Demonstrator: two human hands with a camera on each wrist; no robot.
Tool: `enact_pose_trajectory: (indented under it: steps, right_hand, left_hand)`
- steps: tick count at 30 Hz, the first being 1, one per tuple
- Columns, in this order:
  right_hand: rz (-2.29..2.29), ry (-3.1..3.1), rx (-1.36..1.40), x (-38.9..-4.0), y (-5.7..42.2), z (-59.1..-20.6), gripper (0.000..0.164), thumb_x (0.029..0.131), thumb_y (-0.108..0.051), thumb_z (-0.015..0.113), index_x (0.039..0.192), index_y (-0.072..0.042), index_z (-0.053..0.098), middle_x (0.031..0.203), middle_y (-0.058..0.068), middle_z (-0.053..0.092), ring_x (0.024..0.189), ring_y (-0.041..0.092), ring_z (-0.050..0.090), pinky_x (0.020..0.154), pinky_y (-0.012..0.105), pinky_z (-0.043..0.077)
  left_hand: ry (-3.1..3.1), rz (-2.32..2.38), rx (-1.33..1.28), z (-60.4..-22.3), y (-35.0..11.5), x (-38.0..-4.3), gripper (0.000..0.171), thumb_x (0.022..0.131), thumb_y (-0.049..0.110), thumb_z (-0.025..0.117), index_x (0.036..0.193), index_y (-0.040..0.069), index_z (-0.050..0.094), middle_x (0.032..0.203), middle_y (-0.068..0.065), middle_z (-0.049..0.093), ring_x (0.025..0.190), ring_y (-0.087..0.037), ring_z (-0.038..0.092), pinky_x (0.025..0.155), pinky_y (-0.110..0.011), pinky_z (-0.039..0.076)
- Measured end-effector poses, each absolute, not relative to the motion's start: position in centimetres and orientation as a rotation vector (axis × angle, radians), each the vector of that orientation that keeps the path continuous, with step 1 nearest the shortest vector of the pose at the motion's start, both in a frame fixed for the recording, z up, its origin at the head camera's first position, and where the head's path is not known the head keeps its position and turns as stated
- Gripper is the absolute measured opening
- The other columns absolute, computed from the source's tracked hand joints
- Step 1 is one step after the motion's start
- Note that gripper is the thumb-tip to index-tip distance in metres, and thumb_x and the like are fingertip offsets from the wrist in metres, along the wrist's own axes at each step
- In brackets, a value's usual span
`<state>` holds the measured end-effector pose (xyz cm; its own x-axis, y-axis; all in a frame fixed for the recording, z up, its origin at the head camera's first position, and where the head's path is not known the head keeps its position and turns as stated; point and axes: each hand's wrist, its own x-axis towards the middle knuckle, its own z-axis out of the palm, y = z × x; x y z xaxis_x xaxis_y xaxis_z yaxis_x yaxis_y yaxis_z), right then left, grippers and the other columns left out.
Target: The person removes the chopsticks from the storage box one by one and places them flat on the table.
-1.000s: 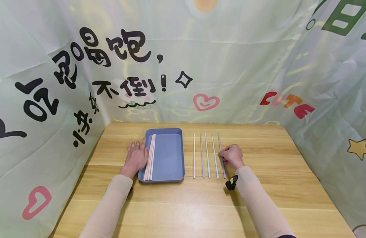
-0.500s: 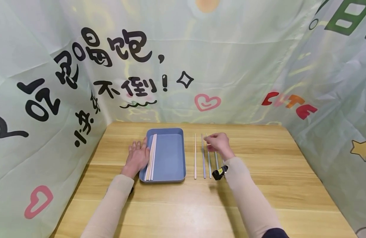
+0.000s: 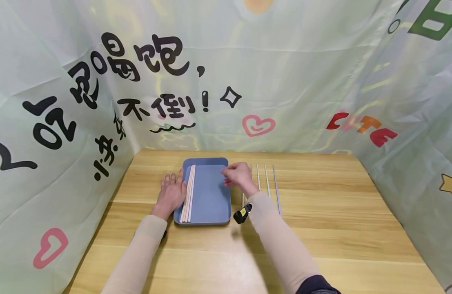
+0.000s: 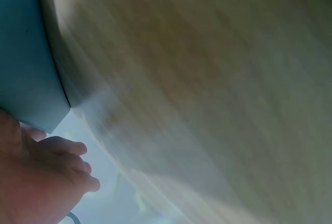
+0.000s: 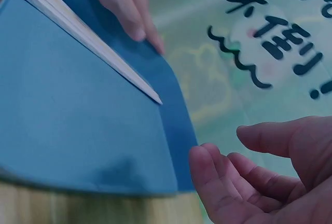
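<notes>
A blue rectangular tray lies on the table, with several pale chopsticks side by side along its left wall. My left hand rests at the tray's left rim, fingers extended forward. Over the tray's right rim is my right hand, its fingers loosely bent. In the right wrist view, the right thumb stands apart from the fingers with nothing between them. Several more chopsticks lie spaced out to the tray's right, among them a purple chopstick at the far right; my right hand and wrist partly cover the nearer ones.
The wooden table is enclosed by printed fabric at the back and both sides. A small black wrist camera hangs under my right wrist, close to the tray's front right corner.
My right hand has moved left from the rightmost chopstick, across the row of chopsticks, to the tray's right rim. My left hand has stayed at the left rim.
</notes>
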<state>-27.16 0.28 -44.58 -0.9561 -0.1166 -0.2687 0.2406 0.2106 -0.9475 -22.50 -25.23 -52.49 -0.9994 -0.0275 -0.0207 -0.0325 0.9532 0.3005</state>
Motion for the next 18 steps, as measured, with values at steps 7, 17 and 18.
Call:
enact_pose_trajectory:
  steps: [7,17,18]
  right_hand:
    - [-1.676,2.289,0.041,-26.5,-2.9,-45.3,0.022,0.095,-0.013,0.076,0.109,0.004,0.077,0.108,0.026,0.076,0.090,0.042,0.079,0.069,0.040,0.067]
    - [-1.535,2.421,-0.093,-26.1,-6.3,-47.2,0.016,0.094,-0.014,0.078,0.096,0.002,0.080,0.091,0.022,0.079,0.072,0.027,0.076,0.070,0.040,0.067]
    - [-1.533,2.420,-0.090,-26.1,-6.6,-47.4,0.016,0.094,-0.014,0.078,0.096,0.001,0.080,0.090,0.022,0.079,0.070,0.025,0.076,0.069,0.039,0.067]
  left_hand:
    - [3.091,0.446,-0.050,-52.4,-25.4,-22.7,0.064,0.114,0.034,0.024,0.170,0.008,0.008,0.167,-0.038,0.022,0.158,-0.057,0.013,0.130,-0.068,0.008]
    - [3.093,0.451,-0.038,-52.6,-25.4,-22.8,0.064,0.114,0.034,0.025,0.170,0.008,0.009,0.167,-0.039,0.023,0.158,-0.058,0.013,0.130,-0.069,0.007]
    - [3.092,0.451,-0.040,-52.7,-25.4,-22.8,0.064,0.114,0.034,0.025,0.170,0.007,0.009,0.167,-0.039,0.023,0.158,-0.058,0.013,0.130,-0.068,0.007]
